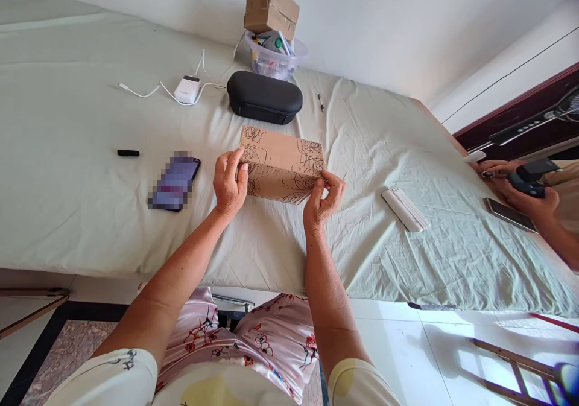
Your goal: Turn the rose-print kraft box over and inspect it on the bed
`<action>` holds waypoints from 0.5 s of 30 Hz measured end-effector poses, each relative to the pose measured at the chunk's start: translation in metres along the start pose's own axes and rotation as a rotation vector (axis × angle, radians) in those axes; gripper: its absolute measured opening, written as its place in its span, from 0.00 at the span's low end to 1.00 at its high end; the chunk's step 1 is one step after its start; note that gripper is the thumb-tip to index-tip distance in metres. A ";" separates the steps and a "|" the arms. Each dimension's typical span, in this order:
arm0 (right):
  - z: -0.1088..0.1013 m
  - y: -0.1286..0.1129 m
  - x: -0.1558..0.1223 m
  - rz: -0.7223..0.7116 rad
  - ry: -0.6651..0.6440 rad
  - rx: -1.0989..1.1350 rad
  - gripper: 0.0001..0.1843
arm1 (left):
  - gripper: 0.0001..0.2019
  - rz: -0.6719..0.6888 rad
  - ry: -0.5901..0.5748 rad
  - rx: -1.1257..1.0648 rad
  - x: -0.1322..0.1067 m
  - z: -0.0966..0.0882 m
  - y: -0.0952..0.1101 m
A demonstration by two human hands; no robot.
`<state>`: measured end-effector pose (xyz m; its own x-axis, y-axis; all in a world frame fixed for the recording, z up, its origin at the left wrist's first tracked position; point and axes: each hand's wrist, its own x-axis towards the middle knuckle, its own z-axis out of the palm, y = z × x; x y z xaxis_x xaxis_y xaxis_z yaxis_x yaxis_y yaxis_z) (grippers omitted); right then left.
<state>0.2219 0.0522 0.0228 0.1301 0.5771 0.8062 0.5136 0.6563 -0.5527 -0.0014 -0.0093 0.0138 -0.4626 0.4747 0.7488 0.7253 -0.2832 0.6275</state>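
A box wrapped in brown paper with drawn roses (pixel 283 161) rests on the pale green sheet (pixel 81 201) in front of me. My left hand (pixel 230 183) grips its left end, fingers curled over the top edge. At the box's right end, my right hand (pixel 322 199) pinches the paper between fingertips and thumb. Both forearms reach in from below.
A phone (pixel 175 183) and a small black stick (pixel 128 152) lie to the left. Behind the box are a black case (pixel 263 96), a white power bank with cable (pixel 187 89), a plastic tub (pixel 274 59) with a cardboard box (pixel 270 9). A white remote (pixel 404 209) lies right. Another person's hand (pixel 525 192) holds a dark device.
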 end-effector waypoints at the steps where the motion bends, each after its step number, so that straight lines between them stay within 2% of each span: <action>1: 0.000 0.000 0.000 -0.011 0.006 0.005 0.14 | 0.26 0.017 0.010 0.032 0.000 0.000 -0.001; 5: 0.002 0.002 -0.001 -0.066 0.032 -0.013 0.12 | 0.20 0.075 0.000 0.141 -0.001 0.000 -0.003; 10: 0.004 -0.001 -0.001 -0.086 0.081 -0.145 0.17 | 0.18 0.122 -0.070 0.141 -0.004 0.001 0.004; 15: 0.006 -0.015 -0.008 -0.098 -0.010 -0.279 0.21 | 0.23 0.193 -0.194 0.118 -0.014 0.006 0.018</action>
<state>0.2078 0.0406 0.0237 0.0605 0.5235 0.8499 0.7368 0.5510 -0.3918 0.0212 -0.0160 0.0139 -0.2126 0.5750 0.7900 0.8500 -0.2899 0.4398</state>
